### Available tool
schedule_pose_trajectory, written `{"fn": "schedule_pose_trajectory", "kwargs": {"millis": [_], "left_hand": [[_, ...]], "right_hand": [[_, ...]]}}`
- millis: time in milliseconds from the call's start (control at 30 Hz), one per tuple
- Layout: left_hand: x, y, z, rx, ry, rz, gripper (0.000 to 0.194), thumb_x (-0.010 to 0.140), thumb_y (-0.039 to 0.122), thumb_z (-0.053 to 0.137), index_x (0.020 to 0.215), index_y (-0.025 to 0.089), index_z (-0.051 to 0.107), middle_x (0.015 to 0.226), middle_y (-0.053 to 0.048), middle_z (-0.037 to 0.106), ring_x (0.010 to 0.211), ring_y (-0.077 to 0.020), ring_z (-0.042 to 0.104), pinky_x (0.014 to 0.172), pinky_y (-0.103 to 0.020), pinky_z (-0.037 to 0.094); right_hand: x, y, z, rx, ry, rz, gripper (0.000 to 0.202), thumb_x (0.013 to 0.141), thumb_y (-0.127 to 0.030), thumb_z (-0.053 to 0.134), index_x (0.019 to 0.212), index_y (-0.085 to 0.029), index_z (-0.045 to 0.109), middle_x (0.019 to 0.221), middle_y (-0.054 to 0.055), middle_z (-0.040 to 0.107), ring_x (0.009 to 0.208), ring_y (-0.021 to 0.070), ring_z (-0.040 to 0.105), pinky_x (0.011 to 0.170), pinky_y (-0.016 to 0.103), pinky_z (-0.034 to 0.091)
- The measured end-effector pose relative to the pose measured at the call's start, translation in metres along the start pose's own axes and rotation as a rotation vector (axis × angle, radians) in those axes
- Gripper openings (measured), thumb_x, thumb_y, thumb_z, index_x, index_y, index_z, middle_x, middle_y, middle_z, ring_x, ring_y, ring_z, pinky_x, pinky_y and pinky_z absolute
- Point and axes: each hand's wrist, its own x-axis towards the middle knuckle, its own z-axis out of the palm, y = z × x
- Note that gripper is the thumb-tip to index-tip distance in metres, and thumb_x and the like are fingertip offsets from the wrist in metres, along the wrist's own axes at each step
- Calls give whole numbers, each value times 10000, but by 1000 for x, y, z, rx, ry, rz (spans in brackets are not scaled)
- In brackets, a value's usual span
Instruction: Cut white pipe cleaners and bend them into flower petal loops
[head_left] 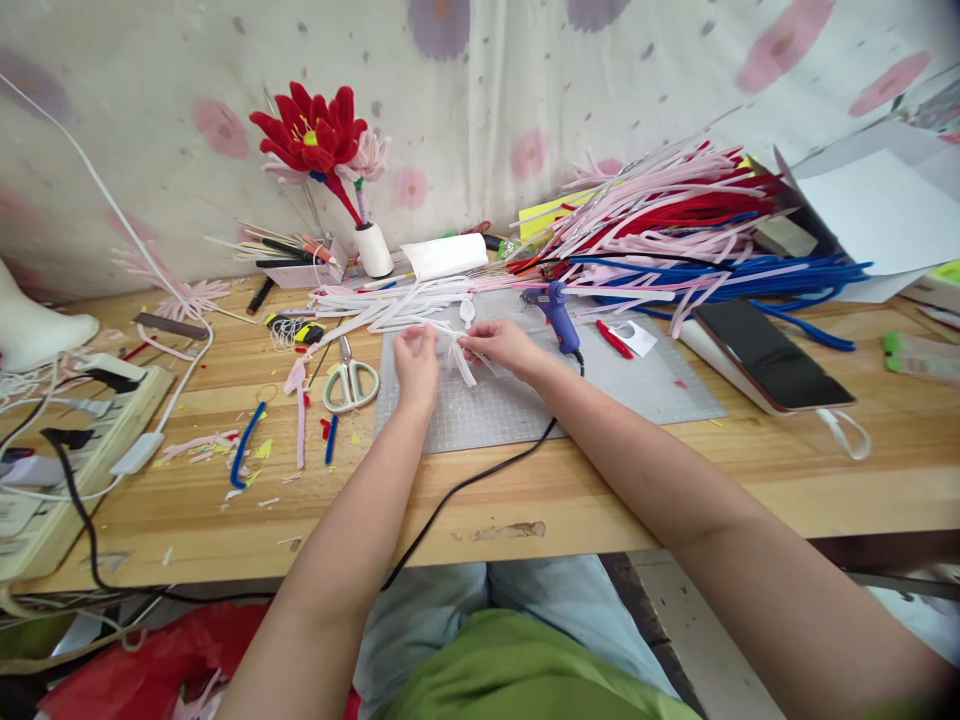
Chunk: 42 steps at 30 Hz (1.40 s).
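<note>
Several white pipe cleaners (459, 358) are pinched between my two hands, their short ends hanging down over the grey cutting mat (480, 425). My left hand (417, 362) is closed on them at the left. On the other side my right hand (504, 346) grips them between thumb and fingers. Just beyond my hands lies a bundle of white pipe cleaners (397, 305). A small white petal-like piece (466, 311) rests on the mat behind them. To the right a blue glue gun (557, 315) lies on the mat. Scissors (349, 380) with pale handles lie left of my left hand.
A red fuzzy flower (315, 130) stands in a white holder (373, 250) at the back. Pink, red and blue pipe cleaners (675, 220) are heaped at back right, near a phone (772, 355). A black cord (472, 485) crosses the front edge. A power strip (97, 440) sits left.
</note>
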Motion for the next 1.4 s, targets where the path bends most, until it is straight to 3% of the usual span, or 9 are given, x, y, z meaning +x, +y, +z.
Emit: {"fn": "schedule_pose_trajectory", "kwargs": {"millis": [67,200,367,533,700,833,1000,1133,1400], "left_hand": [[3,8,-11,167,154,309,337,746,359,625,1029,201,532,1190,-117,540,1148,-198,489,987,-363,369],[11,20,-26,439,-173,631,199,744,327,629,925,244,626,1130,-68,603,1199,-230,450,1094,-430,209],[14,15,-26,541,-418,585,117,789,262,561,777,230,673,860,-51,677,888,-210,591,922,-385,388],[11,13,-24,545,-472,559,121,785,229,563,785,230,684,848,-46,666,840,-194,590,796,-321,424],[9,15,-22,603,-413,697,80,745,232,621,745,242,701,938,-56,629,946,-214,540,862,-361,391],[9,18,-22,634,-402,743,82,749,257,627,736,263,709,835,-47,629,906,-222,522,873,-398,361],[8,21,-22,543,-448,681,110,767,259,602,732,243,705,764,-38,587,807,-187,524,795,-341,396],[6,20,-20,432,-418,530,106,752,249,606,744,217,706,731,-29,562,704,-150,530,692,-280,410],[4,16,-10,194,-456,7,132,684,265,633,641,153,688,531,29,569,522,-97,466,551,-228,355]], "right_hand": [[1,0,-3,1,5,26,180,640,-243,716,572,-147,580,514,-10,572,482,73,484,493,201,407],[1,3,-13,73,-109,39,195,608,-289,735,618,-151,597,576,-7,603,521,83,519,510,203,422],[1,6,-24,-17,-276,-47,289,604,-373,724,773,-150,654,701,-3,621,591,81,516,577,210,408],[4,2,-26,-406,-186,-320,289,744,-414,589,817,-148,677,730,3,609,692,118,512,670,243,373],[0,-8,-28,-855,-66,-515,163,714,-314,651,772,-173,709,830,63,615,865,198,512,781,298,352],[-5,-15,-27,-953,-24,-584,141,728,-278,647,811,-179,704,828,66,604,822,187,513,751,290,349],[-4,-19,-25,-863,-91,-564,98,694,-243,658,632,-167,653,708,22,577,637,118,487,624,252,336],[-3,-20,-24,-543,-76,-430,197,666,-330,676,591,-159,613,600,4,554,537,103,493,536,243,358],[-2,-11,-8,-151,97,-231,302,593,-421,718,607,-146,593,454,-18,500,424,82,427,445,235,339]]}}
